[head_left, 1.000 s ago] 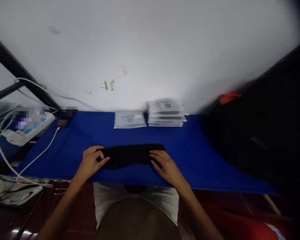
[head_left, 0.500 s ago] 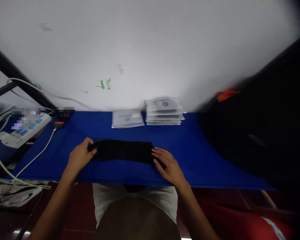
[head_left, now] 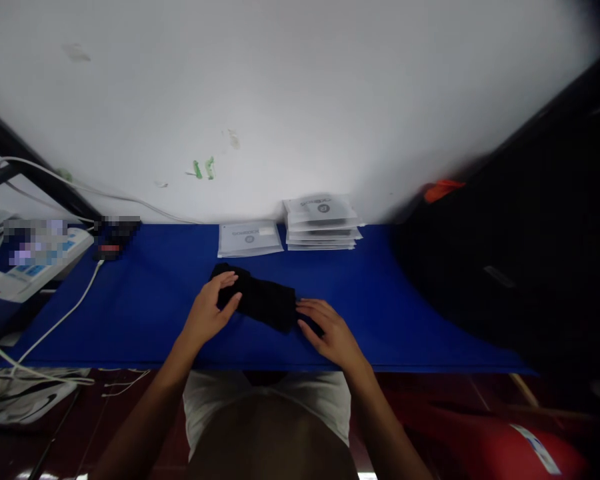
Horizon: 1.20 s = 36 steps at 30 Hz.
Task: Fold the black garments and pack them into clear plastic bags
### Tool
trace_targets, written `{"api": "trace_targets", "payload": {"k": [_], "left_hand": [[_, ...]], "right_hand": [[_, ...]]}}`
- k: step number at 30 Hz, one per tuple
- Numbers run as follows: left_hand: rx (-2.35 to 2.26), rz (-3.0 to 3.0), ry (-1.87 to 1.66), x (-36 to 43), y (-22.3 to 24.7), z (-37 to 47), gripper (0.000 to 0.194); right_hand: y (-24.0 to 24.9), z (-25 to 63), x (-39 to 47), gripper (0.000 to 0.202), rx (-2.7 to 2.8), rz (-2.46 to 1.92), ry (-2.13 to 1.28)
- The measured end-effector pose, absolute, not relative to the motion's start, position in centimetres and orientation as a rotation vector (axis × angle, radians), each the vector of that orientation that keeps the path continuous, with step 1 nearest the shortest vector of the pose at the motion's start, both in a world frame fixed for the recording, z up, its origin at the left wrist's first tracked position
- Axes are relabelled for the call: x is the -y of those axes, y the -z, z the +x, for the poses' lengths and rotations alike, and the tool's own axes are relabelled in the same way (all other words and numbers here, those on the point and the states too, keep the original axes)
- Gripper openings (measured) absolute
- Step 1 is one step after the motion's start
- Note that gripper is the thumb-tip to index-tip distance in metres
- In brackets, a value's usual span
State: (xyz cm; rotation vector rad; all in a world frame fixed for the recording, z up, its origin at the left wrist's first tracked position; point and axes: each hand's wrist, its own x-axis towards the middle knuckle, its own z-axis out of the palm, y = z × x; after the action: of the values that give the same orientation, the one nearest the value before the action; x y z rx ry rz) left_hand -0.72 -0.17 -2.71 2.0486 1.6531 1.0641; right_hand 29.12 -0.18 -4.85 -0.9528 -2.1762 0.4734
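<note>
A folded length of black cloth lies slanted on the blue table surface, its left part doubled over into a thicker bundle. My left hand grips that bundled end, fingers on top and thumb at the near side. By the cloth's right end rests my right hand, its fingertips at the edge and the thumb held apart from the fingers. Dark shadow under the right palm hides whether any cloth lies there.
At the back lie a flat white printed pouch and a stack of similar pouches. A power strip and white cables are on the left. A large black object covers the right side. The white wall stands behind.
My left hand has moved right, bringing the cloth's left end inward, so the strip is shorter and now slants. My right hand stays near the right end.
</note>
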Motion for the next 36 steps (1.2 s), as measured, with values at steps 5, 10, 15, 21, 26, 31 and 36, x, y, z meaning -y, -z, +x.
{"api": "trace_targets", "payload": {"k": [5, 10, 15, 21, 26, 31, 36], "left_hand": [[-2.287, 1.874, -1.007, 0.9, 4.3, -2.3, 0.042], [-2.326, 1.877, -0.822, 0.6, 4.8, -2.3, 0.029], [-1.894, 1.989, -1.224, 0.0, 2.7, -0.4, 0.018], [-1.159, 2.390, -0.623, 1.3, 2.2, 4.1, 0.034], [-0.918, 2.420, -0.586, 2.0, 2.1, 6.4, 0.050], [-0.846, 2.462, -0.581, -1.8, 0.9, 4.9, 0.028], [-1.655, 2.430, -0.510, -9.5, 0.9, 0.5, 0.029]], "right_hand": [[4.7, 29.1, 0.0, 0.020, 2.133, -0.967, -0.501], [4.5, 29.0, -0.1, 0.017, 2.101, -0.987, -0.510], [4.4, 28.9, 0.0, 0.016, 2.094, -0.989, -0.516], [4.3, 29.2, 0.4, 0.029, 2.094, -1.049, -0.450], [4.1, 28.8, 1.4, 0.064, 2.207, -0.900, -0.316], [4.0, 27.9, 2.7, 0.078, 2.483, -0.874, -0.396], [4.2, 28.2, 4.6, 0.085, 2.544, -1.012, -0.359]]}}
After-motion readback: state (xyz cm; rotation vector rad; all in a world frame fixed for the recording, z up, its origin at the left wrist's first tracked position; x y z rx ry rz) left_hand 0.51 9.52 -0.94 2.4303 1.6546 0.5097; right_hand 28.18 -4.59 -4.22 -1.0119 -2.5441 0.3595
